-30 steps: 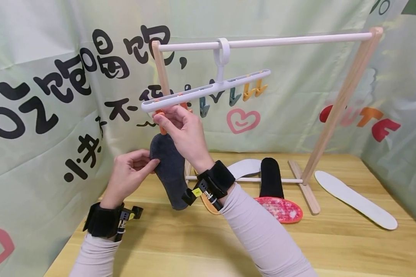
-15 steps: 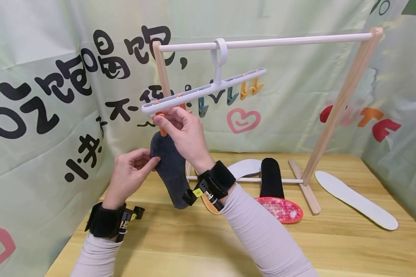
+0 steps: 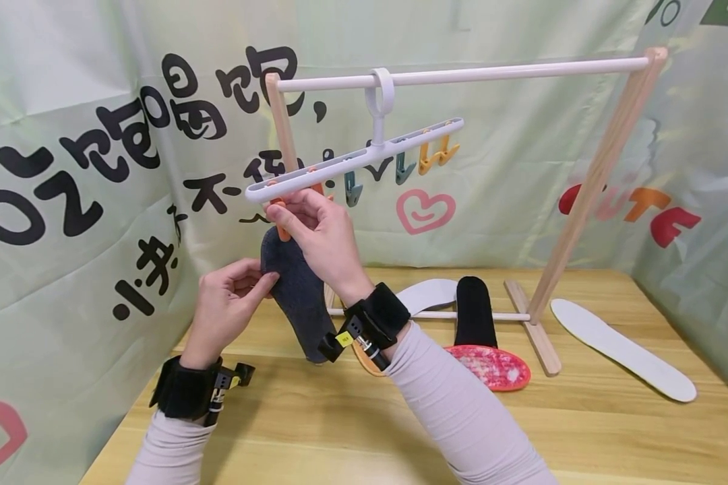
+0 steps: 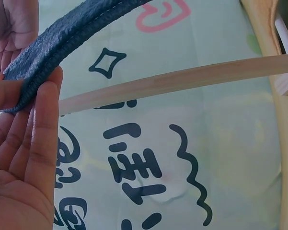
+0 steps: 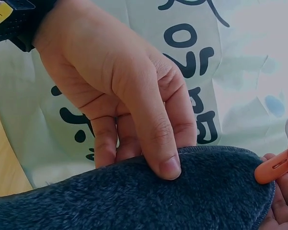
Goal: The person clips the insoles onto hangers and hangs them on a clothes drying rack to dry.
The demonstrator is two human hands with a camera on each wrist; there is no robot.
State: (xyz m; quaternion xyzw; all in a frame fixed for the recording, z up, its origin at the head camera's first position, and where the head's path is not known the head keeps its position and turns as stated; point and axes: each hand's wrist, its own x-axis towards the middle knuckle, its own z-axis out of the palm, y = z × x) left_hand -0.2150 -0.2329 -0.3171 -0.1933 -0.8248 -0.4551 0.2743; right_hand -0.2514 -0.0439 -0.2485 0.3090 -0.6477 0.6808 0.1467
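Note:
A dark grey insole [image 3: 291, 296] with a fuzzy face hangs upright below the left end of a white clip hanger [image 3: 352, 162]. My left hand [image 3: 221, 306] pinches the insole's edge near its top between thumb and fingers. Higher up, my right hand [image 3: 324, 236] pinches the orange clip [image 3: 284, 232] at the hanger's left end. In the right wrist view, that orange clip [image 5: 273, 167] overlaps the insole's end; whether it bites cannot be told. The left wrist view shows the insole [image 4: 52, 48] bending slightly above the left hand [image 4: 24, 158].
The hanger hooks over a rack's white rod [image 3: 509, 71]. Teal clips [image 3: 353, 188] and yellow clips [image 3: 431, 158] hang from it. On the wooden table [image 3: 291, 431] lie a white insole [image 3: 625, 350], a black insole [image 3: 475, 310], a red patterned insole [image 3: 491, 367] and an orange-edged piece [image 3: 367, 357].
The hanger has shifted slightly left and its left end has dipped a little. The insole's top has risen slightly toward the orange clip. Both hands keep their grips.

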